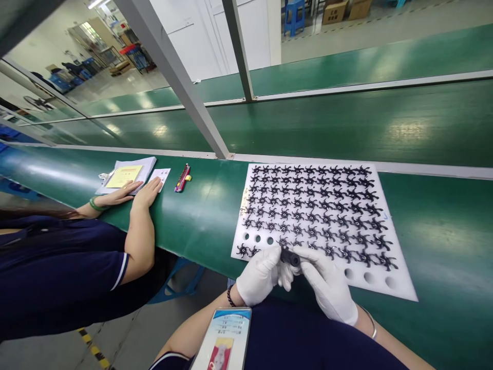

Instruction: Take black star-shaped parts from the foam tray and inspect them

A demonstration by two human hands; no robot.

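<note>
Both of my hands wear white gloves and meet at the near edge of a white foam tray (402, 288). My left hand (259, 276) is closed, with its fingertips pinching a small black cylindrical part (290, 258) that has a round hole in its end. From the other side, my right hand (327, 283) curls its thumb and fingers around the same part. Rows of black bladed impellers (298, 202) sit on the tray, close beyond my hands. My fingers cover some of the nearest ones. Several round holes show bare in the foam along the near rows.
To the left, a co-worker's hands (144, 193) rest by papers with a yellow sheet (124, 176) on the green bench (208, 216). Pens (182, 178) lie between that person and the tray. A grey metal post (192, 97) rises behind the bench. An ID badge (225, 339) hangs in front of me.
</note>
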